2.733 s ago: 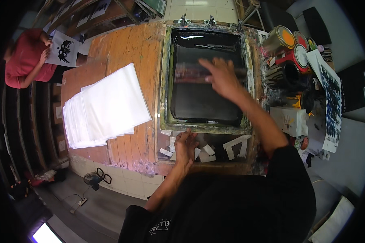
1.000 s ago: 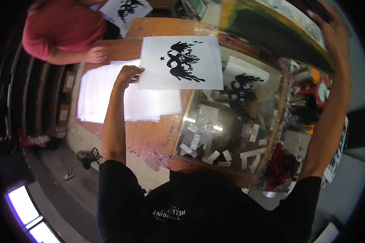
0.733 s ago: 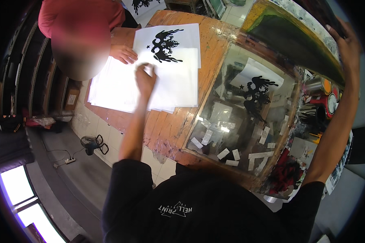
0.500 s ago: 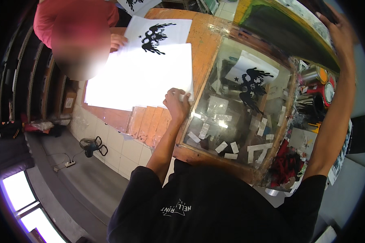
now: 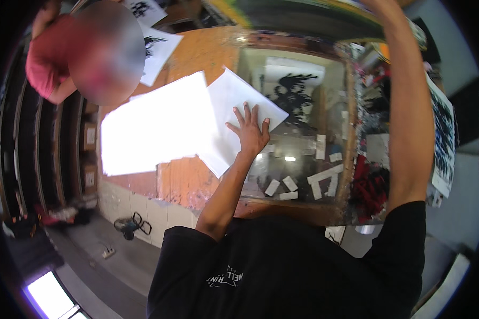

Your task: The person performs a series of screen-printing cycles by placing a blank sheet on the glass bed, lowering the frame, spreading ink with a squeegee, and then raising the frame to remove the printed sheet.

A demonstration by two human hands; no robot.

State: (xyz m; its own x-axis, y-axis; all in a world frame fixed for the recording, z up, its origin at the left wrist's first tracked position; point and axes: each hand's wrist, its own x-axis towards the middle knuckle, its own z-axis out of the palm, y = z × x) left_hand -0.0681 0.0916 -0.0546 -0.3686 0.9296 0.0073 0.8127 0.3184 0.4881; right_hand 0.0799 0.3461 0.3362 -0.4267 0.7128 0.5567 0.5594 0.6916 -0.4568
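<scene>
My left hand (image 5: 250,130), fingers spread, lies flat on a white sheet (image 5: 226,90). That sheet slants from the bright stack of white paper (image 5: 154,127) onto the glass panel (image 5: 282,143). On the panel, beyond my left hand, is a pale sheet (image 5: 298,69) with a black winged figure (image 5: 295,95). My right arm reaches up along the right side to the raised printing screen (image 5: 314,18), which is dark green with a yellowish edge. The top edge cuts off most of my right hand (image 5: 380,4), so its fingers are hidden.
A person in a red shirt (image 5: 50,58) stands at the far left beside printed sheets (image 5: 162,48). Pieces of white tape (image 5: 324,173) dot the glass. Cans and a red cloth (image 5: 368,191) sit along the right edge. A small fan (image 5: 127,226) stands on the floor.
My left hand has moved right with a white sheet, now partly over the glass. The person in red has carried a printed sheet away from the stack. The screen appears higher in view.
</scene>
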